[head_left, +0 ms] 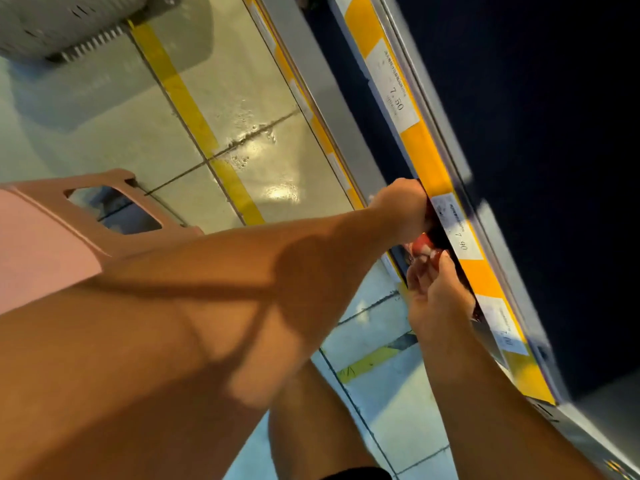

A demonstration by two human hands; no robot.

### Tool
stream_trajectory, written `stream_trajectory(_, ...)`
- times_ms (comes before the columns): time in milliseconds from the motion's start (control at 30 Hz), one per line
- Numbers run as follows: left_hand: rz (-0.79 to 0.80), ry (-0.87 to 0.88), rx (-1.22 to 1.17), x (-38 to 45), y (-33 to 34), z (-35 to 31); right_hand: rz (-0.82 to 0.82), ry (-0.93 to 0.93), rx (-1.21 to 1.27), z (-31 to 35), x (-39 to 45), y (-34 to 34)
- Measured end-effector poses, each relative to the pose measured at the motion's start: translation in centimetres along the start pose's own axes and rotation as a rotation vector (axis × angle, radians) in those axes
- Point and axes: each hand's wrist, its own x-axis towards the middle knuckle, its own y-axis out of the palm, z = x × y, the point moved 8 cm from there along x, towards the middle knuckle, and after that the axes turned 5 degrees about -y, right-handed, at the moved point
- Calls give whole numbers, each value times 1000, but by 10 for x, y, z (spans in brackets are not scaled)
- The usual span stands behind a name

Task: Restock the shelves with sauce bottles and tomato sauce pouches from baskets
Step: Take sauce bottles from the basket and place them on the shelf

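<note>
Both my hands reach under a shelf edge (429, 161) striped yellow with white price tags. My left hand (398, 209) curls in under the edge, its fingers hidden behind the strip. My right hand (436, 299) pinches a red and white tomato sauce pouch (424, 245) just below the edge, between the two hands. Most of the pouch is hidden by the strip and my fingers. The shelf space beyond is dark.
A pink basket (52, 237) with a cut-out handle hangs over my left forearm. A grey basket (62, 26) sits on the floor at the top left. Yellow tape lines (194, 116) run along the glossy floor. A lower shelf edge (311, 81) runs parallel.
</note>
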Motion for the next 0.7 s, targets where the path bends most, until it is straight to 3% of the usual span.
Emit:
stream_trajectory(100,79,-32,95,6,40,36,111,-8,-6,1,-8,0)
stream_trajectory(200,88,-107,11,12,84,107,204,1,-10,0,-27,-6)
stream_trajectory(333,143,-178,-127,-122,-8,68,195,23,-72,-8,-77,-31)
stream_trajectory(533,287,-368,-164,-309,-50,125,110,107,-153,-21,-184,-97)
stream_trajectory(633,237,-432,-112,-391,-79,147,75,92,-331,-17,-243,-118)
stream_trajectory(700,289,-422,-60,-434,-93,155,138,84,-497,-17,-280,-122)
